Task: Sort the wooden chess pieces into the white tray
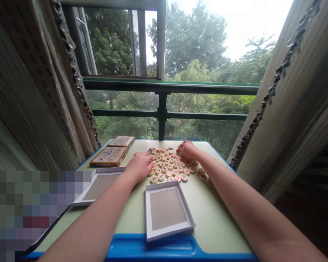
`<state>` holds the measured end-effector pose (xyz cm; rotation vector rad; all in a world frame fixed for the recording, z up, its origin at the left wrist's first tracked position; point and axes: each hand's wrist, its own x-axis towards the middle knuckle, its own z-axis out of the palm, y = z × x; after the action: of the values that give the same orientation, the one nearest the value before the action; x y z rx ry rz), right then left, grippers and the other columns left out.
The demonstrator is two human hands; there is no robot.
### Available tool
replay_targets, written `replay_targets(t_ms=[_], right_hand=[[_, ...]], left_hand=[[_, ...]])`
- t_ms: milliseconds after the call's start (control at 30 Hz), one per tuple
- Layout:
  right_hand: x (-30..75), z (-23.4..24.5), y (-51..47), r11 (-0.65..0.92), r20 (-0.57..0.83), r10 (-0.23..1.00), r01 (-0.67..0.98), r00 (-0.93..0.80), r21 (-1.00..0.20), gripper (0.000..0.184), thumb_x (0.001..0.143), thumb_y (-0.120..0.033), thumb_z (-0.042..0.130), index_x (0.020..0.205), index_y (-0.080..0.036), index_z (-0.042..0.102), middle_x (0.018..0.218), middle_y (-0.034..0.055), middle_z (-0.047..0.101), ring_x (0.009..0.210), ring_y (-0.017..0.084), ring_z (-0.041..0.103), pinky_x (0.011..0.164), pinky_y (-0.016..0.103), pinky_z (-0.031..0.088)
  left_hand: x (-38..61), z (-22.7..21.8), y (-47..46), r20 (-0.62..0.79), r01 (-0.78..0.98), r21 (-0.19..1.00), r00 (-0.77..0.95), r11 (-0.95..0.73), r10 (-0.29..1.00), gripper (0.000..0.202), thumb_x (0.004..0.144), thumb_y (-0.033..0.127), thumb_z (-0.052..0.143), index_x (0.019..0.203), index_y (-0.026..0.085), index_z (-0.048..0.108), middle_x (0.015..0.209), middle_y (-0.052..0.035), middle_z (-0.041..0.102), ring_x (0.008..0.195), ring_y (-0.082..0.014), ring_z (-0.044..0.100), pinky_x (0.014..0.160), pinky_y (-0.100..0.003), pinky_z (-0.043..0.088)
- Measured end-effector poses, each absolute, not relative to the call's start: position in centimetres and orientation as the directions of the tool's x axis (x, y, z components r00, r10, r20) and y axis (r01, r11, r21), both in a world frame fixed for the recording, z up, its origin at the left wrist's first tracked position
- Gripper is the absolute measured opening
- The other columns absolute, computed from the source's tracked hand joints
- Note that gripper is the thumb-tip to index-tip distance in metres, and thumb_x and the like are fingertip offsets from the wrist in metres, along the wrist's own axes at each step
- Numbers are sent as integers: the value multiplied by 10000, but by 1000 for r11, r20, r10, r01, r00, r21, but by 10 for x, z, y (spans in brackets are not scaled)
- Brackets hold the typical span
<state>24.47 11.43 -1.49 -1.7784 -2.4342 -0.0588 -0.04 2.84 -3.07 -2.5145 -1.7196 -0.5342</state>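
Observation:
Round wooden xiangqi pieces (pixel 164 168) with red and black characters lie in a loose cluster on the light green tabletop, mostly flat and some overlapping. At the cluster's left edge my left hand (pixel 139 167) rests palm down, fingers stretched out and touching the nearest pieces. My right hand (pixel 188 148) reaches over the far right edge, its fingers bent and a little apart above pieces there; its fingertips partly hide what they touch. Just in front of the cluster lies a shallow open box tray (pixel 168 209) with white walls and a grey-brown bottom.
Another shallow box part (pixel 98 187) lies to the left, partly behind my left forearm. Two printed boxes (pixel 109 156) sit at the back left. The table has a blue rim with a molded groove (pixel 155 247) in front. Curtains and a railed window (pixel 164 87) stand beyond.

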Motion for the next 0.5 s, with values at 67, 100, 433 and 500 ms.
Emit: replay_targets(t_ms=[67,100,433,500], right_hand=[[246,-16,115,254,105,963,965,-247,-66,390,913,-298,355,910,-134,709,943,100,681,908,188,563,791,239,354],[246,-16,115,229,95,971,970,-221,-77,397,915,-313,351,917,-139,708,923,95,685,854,178,576,753,232,364],[250,1,116,20,-26,999,998,-22,-68,318,781,-296,514,991,-149,702,973,133,684,817,208,613,628,238,408],[254,9,113,6,-71,997,999,-9,-48,300,732,-290,558,919,-123,722,928,144,687,782,217,618,609,249,413]], left_hand=[[0,-30,28,315,917,142,316,-374,895,302,835,311,446,980,193,684,1022,-91,667,1052,-240,541,937,-356,416],[0,-30,28,316,920,133,314,-370,895,300,834,306,446,976,193,686,1019,-93,666,1053,-245,539,933,-360,417],[0,-27,26,307,925,89,328,-370,893,317,847,301,418,960,184,690,1004,-100,663,1035,-252,529,920,-371,415],[0,-27,26,304,924,93,329,-371,894,310,847,297,422,958,187,689,1003,-99,663,1035,-250,528,926,-372,410]])
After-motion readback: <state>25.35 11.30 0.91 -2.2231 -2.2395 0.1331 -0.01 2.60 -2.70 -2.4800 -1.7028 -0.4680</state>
